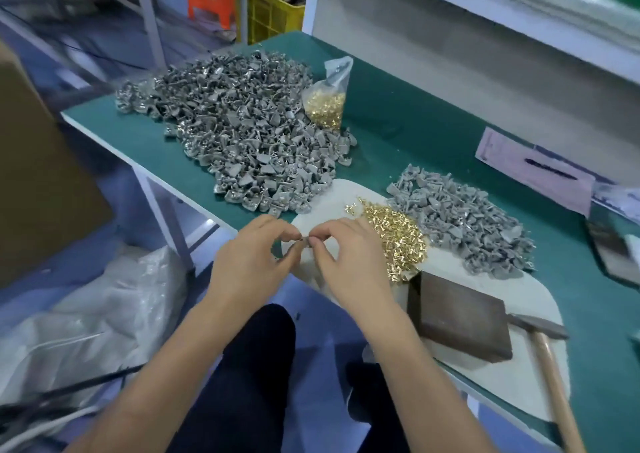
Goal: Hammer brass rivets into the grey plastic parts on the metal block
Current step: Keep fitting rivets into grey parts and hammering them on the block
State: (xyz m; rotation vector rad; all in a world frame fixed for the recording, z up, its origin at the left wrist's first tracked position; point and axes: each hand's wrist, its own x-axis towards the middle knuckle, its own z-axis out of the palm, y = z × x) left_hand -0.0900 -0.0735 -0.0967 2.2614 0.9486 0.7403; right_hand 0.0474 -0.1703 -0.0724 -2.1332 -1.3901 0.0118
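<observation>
Grey plastic parts lie in two heaps on the green table: the big heap spreads over the far left of the tabletop, and a smaller heap sits on the right, its near edge on the white mat that covers the table's near edge. A dark metal block rests on that mat to the right of the hands, and a hammer with a wooden handle lies just beside the block's right side, its head close to the block's corner. Loose brass rivets form a pile on the mat between the smaller heap and the right hand, touching the block's far corner. A clear bag of rivets leans against the big heap's right edge. The left hand and the right hand meet over the mat's left end, fingers curled, fingertips pinched together on one small grey part held between them, above the table's near edge. Whether a rivet is in the pinch is too small to tell.
</observation>
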